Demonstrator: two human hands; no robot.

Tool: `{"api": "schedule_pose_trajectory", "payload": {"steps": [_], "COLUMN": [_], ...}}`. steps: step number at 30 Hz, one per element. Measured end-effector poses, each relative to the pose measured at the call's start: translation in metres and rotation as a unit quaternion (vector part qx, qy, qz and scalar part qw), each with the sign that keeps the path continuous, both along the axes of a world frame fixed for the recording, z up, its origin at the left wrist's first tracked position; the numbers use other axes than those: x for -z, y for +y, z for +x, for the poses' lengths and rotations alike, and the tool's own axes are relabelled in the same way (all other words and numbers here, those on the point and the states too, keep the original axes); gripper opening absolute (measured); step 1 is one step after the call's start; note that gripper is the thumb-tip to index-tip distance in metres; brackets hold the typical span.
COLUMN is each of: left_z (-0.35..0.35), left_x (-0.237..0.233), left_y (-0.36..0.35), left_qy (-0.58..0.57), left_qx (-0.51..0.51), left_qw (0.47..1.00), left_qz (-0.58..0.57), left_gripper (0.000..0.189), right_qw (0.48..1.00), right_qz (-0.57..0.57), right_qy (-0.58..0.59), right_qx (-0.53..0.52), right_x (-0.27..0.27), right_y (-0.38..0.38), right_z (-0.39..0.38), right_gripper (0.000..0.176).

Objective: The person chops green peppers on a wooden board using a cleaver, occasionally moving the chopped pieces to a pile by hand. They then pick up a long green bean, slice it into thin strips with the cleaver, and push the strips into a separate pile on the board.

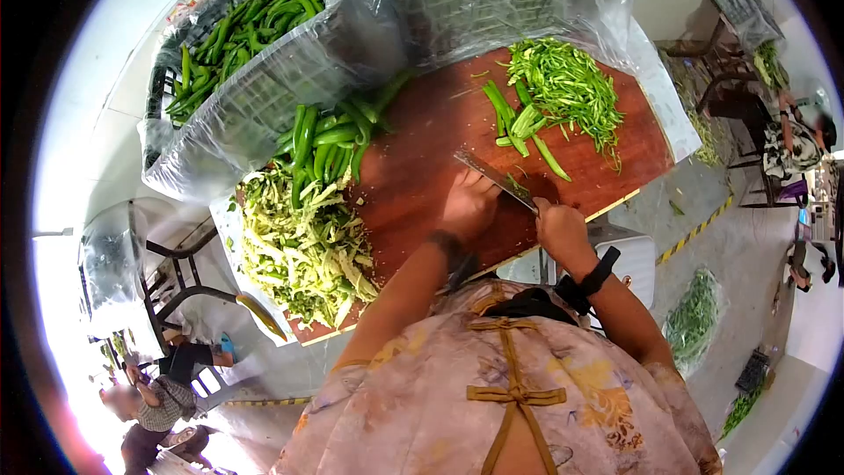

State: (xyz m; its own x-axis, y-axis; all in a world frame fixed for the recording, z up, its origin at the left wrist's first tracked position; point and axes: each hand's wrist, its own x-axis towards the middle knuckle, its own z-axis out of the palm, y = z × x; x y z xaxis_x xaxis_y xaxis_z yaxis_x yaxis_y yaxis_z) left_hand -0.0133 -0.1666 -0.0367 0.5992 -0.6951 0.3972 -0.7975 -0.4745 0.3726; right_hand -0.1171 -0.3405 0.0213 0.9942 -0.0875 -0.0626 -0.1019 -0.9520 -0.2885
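Observation:
My right hand [563,230] is closed round the handle of a knife [494,176], its blade slanting up and left over the reddish-brown board [413,167]. Against the near side of the blade, my left hand [470,204] presses down with curled fingers; what lies under them is hidden. Small green slivers lie just beyond the blade. Farther up the board are several long green pepper pieces [501,113] beside a heap of shredded green pepper [567,88]. Whole green peppers [330,141] are piled at the board's left, above a mound of pale cores and scraps [303,242].
Plastic-lined crates [519,4] line the board's far edge; the left one holds green peppers [251,40]. A yellow-handled tool [261,317] lies at the left edge. A bag of green shreds [694,321] stands on the floor at right. Other people sit at far left and far right.

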Motion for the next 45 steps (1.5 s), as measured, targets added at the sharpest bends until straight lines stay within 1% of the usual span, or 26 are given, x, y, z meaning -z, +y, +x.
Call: {"api": "schedule_pose_trajectory", "payload": {"steps": [2,3,5,7,10,11,13,14,16,18,20,22,24,25,26,27,31,33,34,36,39,41,43,45], "left_z": [0.001,0.001,0.003,0.003,0.004,0.003,0.002,0.002,0.002,0.007,0.004,0.001,-0.002,-0.002,0.0,0.001,0.002,0.006,0.005,0.003,0.002,0.003,0.005,0.003], "left_x": [0.002,0.003,0.005,0.006,-0.001,-0.002,-0.003,-0.003,0.001,0.005,0.004,-0.002,-0.005,-0.003,-0.001,0.002,-0.001,0.001,0.002,0.003,-0.002,0.0,0.005,0.004], "left_y": [0.0,0.0,-0.001,0.0,0.001,0.001,0.001,0.0,-0.001,-0.003,-0.002,-0.002,0.0,0.0,0.0,0.0,-0.003,-0.005,-0.003,0.0,0.002,-0.001,-0.001,0.0], "left_qy": [0.008,0.016,0.026,0.037,0.043,0.026,0.011,0.029,0.045,0.014,0.008,0.007,0.052,0.053,0.045,0.037,0.031,-0.003,-0.002,0.029,0.052,0.039,0.025,0.053], "left_qx": [0.007,0.014,0.018,0.018,0.019,0.022,0.027,0.023,0.019,0.022,0.015,0.004,-0.009,-0.008,-0.006,-0.002,0.006,0.021,0.02,0.012,0.024,0.018,0.016,0.011], "left_qw": [1.0,1.0,0.999,0.999,0.998,0.998,0.997,0.998,0.998,0.998,0.998,0.997,0.998,0.998,0.999,0.999,0.998,0.991,0.991,0.998,0.997,0.998,0.999,0.997], "left_qz": [-0.001,-0.001,-0.014,-0.027,-0.041,-0.053,-0.065,-0.057,-0.047,-0.057,-0.065,-0.074,-0.022,-0.023,-0.017,-0.011,-0.047,-0.132,-0.132,-0.059,-0.057,-0.049,-0.041,-0.053], "left_gripper": [0.026,0.025,0.024,0.023,0.025,0.026,0.027,0.028,0.029,0.029,0.029,0.029,0.029,0.029,0.03,0.031,0.031,0.013,0.013,0.028,0.029,0.029,0.03,0.031], "right_qw": [1.0,1.0,0.999,0.999,0.998,0.998,1.0,1.0,0.997,0.998,0.998,1.0,1.0,1.0,0.999,0.999,0.998,0.998,0.998,0.998,0.999,0.999,1.0,0.999], "right_qz": [-0.007,-0.011,-0.016,-0.019,-0.024,-0.023,0.011,0.011,0.023,0.017,0.01,0.008,-0.001,-0.009,-0.019,-0.019,-0.018,-0.019,-0.026,-0.033,0.0,0.008,-0.001,0.021], "right_qy": [0.023,0.027,0.029,0.045,0.057,0.06,0.008,0.008,-0.049,-0.056,-0.057,-0.023,-0.004,0.011,0.037,0.037,0.053,0.052,0.056,0.062,0.026,-0.035,-0.021,-0.032], "right_qx": [0.011,0.003,-0.005,0.001,0.007,0.005,-0.019,-0.02,-0.046,-0.034,-0.021,-0.004,-0.006,-0.008,0.016,0.018,-0.001,-0.009,-0.005,-0.004,-0.02,-0.036,-0.015,0.003], "right_x": [-0.006,-0.008,-0.008,-0.006,-0.013,-0.009,0.004,0.009,0.015,0.019,0.017,0.009,0.003,0.0,-0.003,-0.002,-0.001,-0.003,-0.004,-0.003,0.005,0.006,0.011,0.009], "right_y": [0.001,0.001,0.001,0.0,0.007,0.007,0.004,0.005,0.009,0.007,0.005,0.001,0.001,0.002,0.004,0.003,-0.002,0.0,0.002,0.005,0.012,0.016,0.013,0.007], "right_z": [-0.003,-0.004,-0.004,-0.005,0.0,0.003,0.013,0.021,0.037,0.05,0.047,0.029,0.009,0.003,0.001,-0.001,-0.006,-0.004,-0.004,0.002,0.024,0.044,0.049,0.042], "right_gripper": [0.024,0.017,0.013,0.024,0.025,0.025,0.023,0.023,0.021,0.021,0.02,0.022,0.023,0.023,0.024,0.024,0.023,0.023,0.022,0.021,0.019,0.016,0.015,0.017]}}
